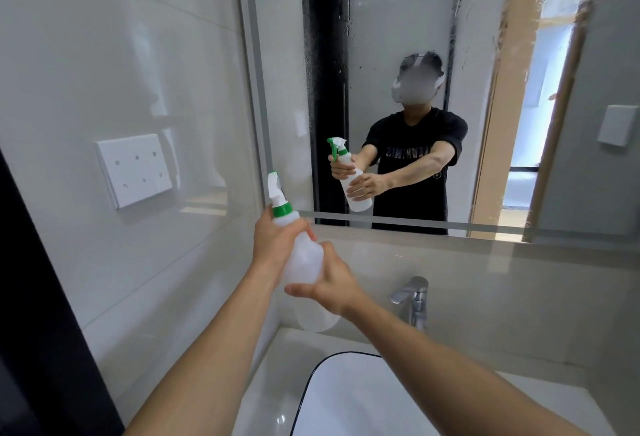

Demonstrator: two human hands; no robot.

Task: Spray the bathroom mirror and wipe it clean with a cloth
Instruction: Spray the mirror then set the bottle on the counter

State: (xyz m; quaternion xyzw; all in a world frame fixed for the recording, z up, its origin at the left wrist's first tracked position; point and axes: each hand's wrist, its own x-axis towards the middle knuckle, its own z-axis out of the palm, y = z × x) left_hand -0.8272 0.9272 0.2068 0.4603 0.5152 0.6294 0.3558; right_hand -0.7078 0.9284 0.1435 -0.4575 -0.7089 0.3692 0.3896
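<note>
Both hands (304, 262) hold spray bottle (303, 259) tilted, nozzle toward mirror (485, 55).

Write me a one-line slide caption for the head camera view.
Both hands grip a spray bottle aimed at the droplet-streaked bathroom mirror above the sink.

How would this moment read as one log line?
left hand grips spray bottle neck | right hand holds body | mirror wet | no cloth visible
</note>
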